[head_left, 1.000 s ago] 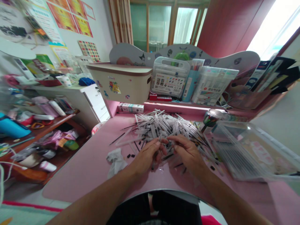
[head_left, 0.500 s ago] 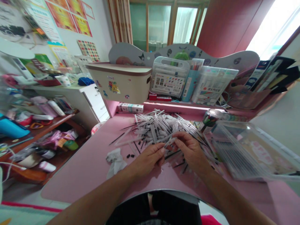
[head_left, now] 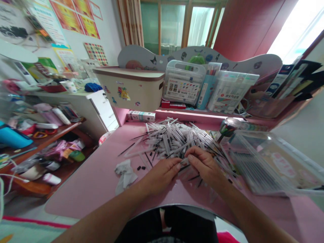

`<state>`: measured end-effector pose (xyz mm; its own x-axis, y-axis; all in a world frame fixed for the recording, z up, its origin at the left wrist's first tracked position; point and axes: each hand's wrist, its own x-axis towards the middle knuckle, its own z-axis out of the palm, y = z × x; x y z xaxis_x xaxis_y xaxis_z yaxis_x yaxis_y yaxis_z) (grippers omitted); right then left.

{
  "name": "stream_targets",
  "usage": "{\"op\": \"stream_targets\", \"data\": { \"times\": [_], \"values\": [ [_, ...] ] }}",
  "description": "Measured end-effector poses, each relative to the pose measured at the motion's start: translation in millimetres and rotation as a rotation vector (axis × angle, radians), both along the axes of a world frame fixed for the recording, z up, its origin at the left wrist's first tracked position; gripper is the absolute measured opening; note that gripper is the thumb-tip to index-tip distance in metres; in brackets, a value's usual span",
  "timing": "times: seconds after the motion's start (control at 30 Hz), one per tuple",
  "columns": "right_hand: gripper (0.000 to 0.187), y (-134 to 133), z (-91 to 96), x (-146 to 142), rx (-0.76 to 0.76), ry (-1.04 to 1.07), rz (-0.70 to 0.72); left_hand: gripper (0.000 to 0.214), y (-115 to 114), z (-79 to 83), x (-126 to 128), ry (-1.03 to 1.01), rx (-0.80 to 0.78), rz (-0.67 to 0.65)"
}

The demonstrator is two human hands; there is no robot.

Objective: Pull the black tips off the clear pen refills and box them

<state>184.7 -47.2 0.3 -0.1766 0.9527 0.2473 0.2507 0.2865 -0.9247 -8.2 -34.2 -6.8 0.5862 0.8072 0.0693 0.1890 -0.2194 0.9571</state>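
Observation:
My left hand (head_left: 164, 172) and my right hand (head_left: 202, 165) meet over the front of a pile. Between their fingertips is a short whitish, see-through tube (head_left: 184, 161), pinched from both sides; the fingers hide much of it. Behind them spreads the heap of clear plastic pen barrels (head_left: 174, 135), mixed with thin black refills (head_left: 126, 149). Small black caps (head_left: 141, 167) lie to the left of my left hand, near a crumpled white tissue (head_left: 125, 175).
A clear plastic box (head_left: 260, 182) with dark rods inside stands at the right, beside a metal can (head_left: 229, 126). Along the back shelf sit a lidded beige bin (head_left: 134, 87) and marker cases (head_left: 184, 84). The pink desk (head_left: 83, 182) curves at its front edge.
Both hands have shifted slightly downward and stay close together. The fingers have closed in around the tube, and less of it shows. The pile looks the same.

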Motion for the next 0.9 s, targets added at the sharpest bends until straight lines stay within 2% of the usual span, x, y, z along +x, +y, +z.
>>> {"op": "stream_targets", "data": {
  "times": [0.07, 0.17, 0.43, 0.7, 0.9],
  "values": [
    [0.016, -1, -2.4, -1, 0.017, -0.037, -0.007, 0.026, 0, 1.0, 0, 0.071, 0.118, 0.025],
    [0.015, -1, -6.5, -5, 0.040, -0.059, -0.029, 0.028, 0, -0.7, 1, 0.134, 0.205, 0.070],
    [0.015, -3, -13.6, -13, -0.029, -0.008, -0.035, 0.027, -3, -8.8, 3, 0.187, 0.267, 0.121],
    [0.020, -1, -19.0, -13, -0.087, 0.058, -0.012, 0.032, -5, -9.6, 5, 0.337, 0.342, 0.099],
    [0.018, -1, -15.9, -13, -0.094, 0.066, 0.001, 0.031, -1, -11.2, 6, 0.375, 0.407, 0.112]
  ]
}}
